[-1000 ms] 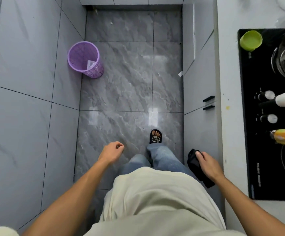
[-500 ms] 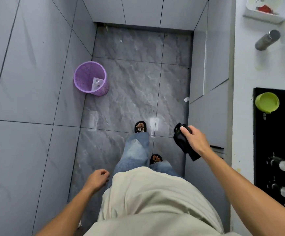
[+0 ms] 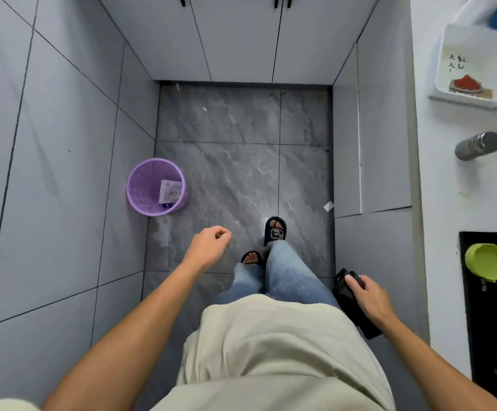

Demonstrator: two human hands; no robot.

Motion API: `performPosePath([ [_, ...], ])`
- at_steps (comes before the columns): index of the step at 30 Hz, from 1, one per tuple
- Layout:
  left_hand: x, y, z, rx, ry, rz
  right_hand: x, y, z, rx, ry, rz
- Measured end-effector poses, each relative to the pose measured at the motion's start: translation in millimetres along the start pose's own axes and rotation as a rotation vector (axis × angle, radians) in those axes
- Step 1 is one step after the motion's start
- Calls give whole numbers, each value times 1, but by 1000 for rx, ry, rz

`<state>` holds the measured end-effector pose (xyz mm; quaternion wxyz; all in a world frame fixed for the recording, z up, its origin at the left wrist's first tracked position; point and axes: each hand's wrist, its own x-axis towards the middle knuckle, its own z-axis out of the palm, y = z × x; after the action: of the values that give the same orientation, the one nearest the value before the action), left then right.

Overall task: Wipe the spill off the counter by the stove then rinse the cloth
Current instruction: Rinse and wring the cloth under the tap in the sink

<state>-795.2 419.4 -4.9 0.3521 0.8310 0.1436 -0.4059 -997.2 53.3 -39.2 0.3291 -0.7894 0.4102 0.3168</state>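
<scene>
Right hand (image 3: 370, 299) at 4 o'clock grips the bunched cloth (image 3: 343, 287), likely carrying it along the counter (image 3: 437, 185) at 3 o'clock; left hand (image 3: 208, 247) loosely curled, empty.

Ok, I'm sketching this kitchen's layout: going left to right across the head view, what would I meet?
Purple basket → left hand → forward sandalled foot → black cloth in the right hand → green lid on the stove.

A home kitchen: white counter (image 3: 437, 173) with black stove (image 3: 478, 321), grey cabinets (image 3: 241, 37), tiled floor (image 3: 235, 173)
</scene>
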Motion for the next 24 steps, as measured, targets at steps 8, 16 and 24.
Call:
performPosePath([
  [8, 83, 77, -45, 142, -32, 1, 75, -71, -52, -15, -18, 39],
  [16, 102, 62, -88, 120, -8, -211, 166, -256, -123, -30, -9, -145],
  [24, 149, 60, -135, 131, -48, -352, 227, -437, -156, 15, 50, -346],
])
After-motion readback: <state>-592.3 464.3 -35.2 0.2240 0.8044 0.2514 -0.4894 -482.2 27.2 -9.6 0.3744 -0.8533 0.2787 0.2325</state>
